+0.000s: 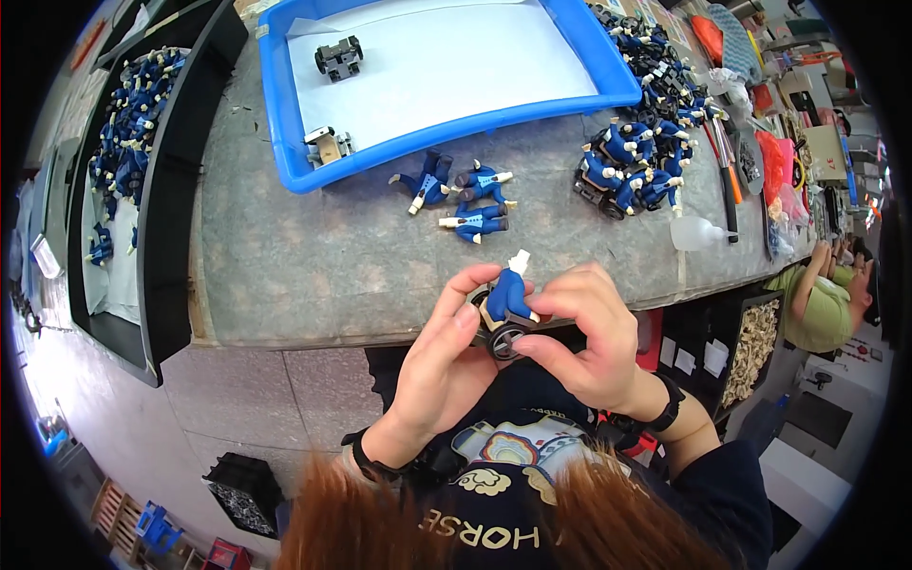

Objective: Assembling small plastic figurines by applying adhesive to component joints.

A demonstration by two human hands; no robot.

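Observation:
Just off the near table edge, I hold a small toy figure (510, 293) in blue clothes with a pale top end. It sits on a little wheeled toy base, whose black wheel (504, 344) with grey spokes faces up toward me. My left hand (427, 370) grips the base from the left, thumb and fingers around it. From the right, my right hand (597, 332) pinches at the figure's pale hand, its thumb against the wheel. Much of the base is hidden by the fingers. Loose blue toy figures (477, 223) lie on the table beyond my hands.
A blue tray (274, 104) lined with white paper holds a dark wheeled chassis (339, 59) and a beige piece (328, 145). Blue figures on bases (632, 166) cluster at the right, near a squeeze bottle (698, 233). A black bin (171, 218) of figures stands left. A person (817, 299) sits far right.

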